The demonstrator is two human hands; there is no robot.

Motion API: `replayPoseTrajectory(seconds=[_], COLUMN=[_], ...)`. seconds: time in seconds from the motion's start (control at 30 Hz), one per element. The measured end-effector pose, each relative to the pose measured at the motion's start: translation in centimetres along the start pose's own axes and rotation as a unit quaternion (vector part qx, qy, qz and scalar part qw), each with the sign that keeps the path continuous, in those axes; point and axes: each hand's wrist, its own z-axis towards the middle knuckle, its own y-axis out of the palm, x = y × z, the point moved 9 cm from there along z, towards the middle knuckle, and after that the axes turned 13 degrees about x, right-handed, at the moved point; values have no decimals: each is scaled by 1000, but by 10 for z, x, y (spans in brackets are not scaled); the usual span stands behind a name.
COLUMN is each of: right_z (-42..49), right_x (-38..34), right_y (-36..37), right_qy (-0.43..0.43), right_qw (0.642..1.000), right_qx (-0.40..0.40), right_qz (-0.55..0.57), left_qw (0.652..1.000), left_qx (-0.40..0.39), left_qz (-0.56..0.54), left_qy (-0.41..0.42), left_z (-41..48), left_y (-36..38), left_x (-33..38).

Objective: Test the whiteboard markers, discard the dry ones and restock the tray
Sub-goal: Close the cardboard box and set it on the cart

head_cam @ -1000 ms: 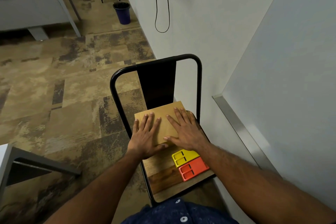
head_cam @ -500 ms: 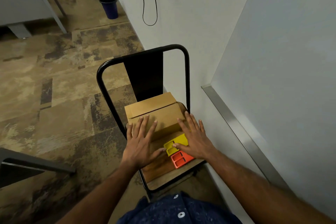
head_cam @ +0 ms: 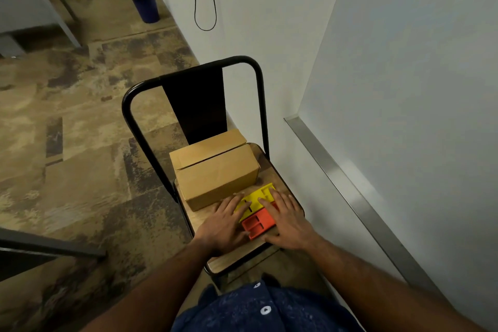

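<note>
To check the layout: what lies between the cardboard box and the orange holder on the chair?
In the head view, the yellow holder lies between the cardboard box and the orange holder.

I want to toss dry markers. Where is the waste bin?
Head view, upper left: the blue waste bin stands on the floor by the white wall, beyond the chair and left of the hanging black cable.
</note>
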Motion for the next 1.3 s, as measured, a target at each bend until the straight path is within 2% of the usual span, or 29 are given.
replayPoseTrajectory(seconds=[0.1, 0.33, 0.67, 0.87, 1.3], right_z=[-8, -13, -26, -10, 8], right_x=[2, 9, 11, 10, 26], right_y=[15, 22, 23, -3, 5], right_qy=[-9, -18, -9, -22, -48], right_qw=[1000, 999, 1000, 998, 999], right_qx=[-20, -21, -4, 58, 22], right_qz=[-12, -16, 16, 7, 2], left_qw=[999, 995, 995, 997, 994], left_qx=[-51, -99, -95, -64, -105], left_qz=[16, 27, 29, 30, 12], left_qy=[-11, -20, -4, -13, -23], left_z=[3, 6, 12, 38, 74], left_y=[18, 40, 32, 22, 48], left_x=[-1, -5, -5, 2, 18])
